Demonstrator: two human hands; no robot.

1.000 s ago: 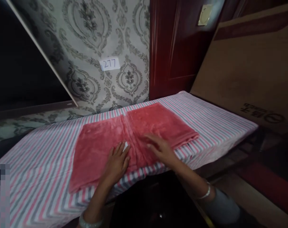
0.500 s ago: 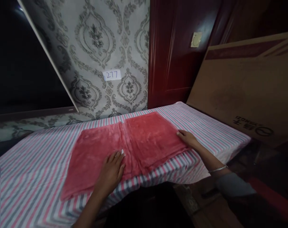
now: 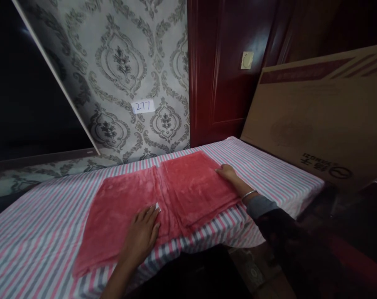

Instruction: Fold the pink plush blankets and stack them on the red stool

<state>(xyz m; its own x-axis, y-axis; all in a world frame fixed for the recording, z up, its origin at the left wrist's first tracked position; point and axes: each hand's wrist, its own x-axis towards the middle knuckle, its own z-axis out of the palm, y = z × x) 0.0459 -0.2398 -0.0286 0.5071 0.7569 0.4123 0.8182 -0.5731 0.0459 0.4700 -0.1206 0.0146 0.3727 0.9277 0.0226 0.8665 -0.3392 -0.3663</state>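
Note:
A red plush blanket, folded into two flat halves, lies on the striped tablecloth with a creased groove between the halves. My left hand rests flat on the left half near the front, fingers stretched out. At its fingertips a small white tag shows by the groove. Over at the right edge of the right half, my right hand has its fingers closed on the cloth's border; the fingers' undersides are hidden.
The table under the striped cloth stands against a patterned wall. A large cardboard box leans at the right, behind the table edge. A dark screen is at the left. A white paper marked 277 is on the wall.
My right hand has moved back along the blanket's right edge, away from the front corner. My left hand stays flat on the left half. The view has shifted slightly.

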